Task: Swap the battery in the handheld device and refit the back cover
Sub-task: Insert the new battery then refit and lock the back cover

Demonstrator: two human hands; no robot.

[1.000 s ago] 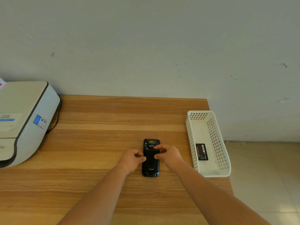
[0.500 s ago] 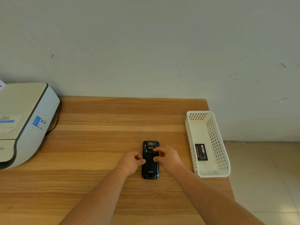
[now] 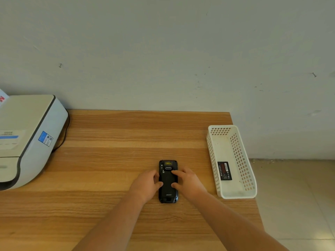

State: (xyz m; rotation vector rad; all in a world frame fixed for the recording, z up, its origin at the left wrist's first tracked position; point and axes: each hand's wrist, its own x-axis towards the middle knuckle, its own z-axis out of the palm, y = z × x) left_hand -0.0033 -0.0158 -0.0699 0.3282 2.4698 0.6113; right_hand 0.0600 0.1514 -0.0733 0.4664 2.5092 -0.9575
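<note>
At lower centre, my left hand (image 3: 147, 183) and right hand (image 3: 188, 182) pinch the rigid, probably light handheld device (image 3: 168, 181) by its long edges.

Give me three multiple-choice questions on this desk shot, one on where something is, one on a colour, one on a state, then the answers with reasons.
1. Where is the loose battery?
A. in the white basket
B. on the printer
C. under the device

2. What colour is the handheld device?
A. white
B. black
C. red

3. How does the device lie?
A. upright against the wall
B. lifted off the table
C. flat on the table, back up

Answers: A, its label shows on the basket floor; B, its whole shell is black; C, it rests on the wood, with the left hand and right hand at its sides, thumbs on the back.
</note>
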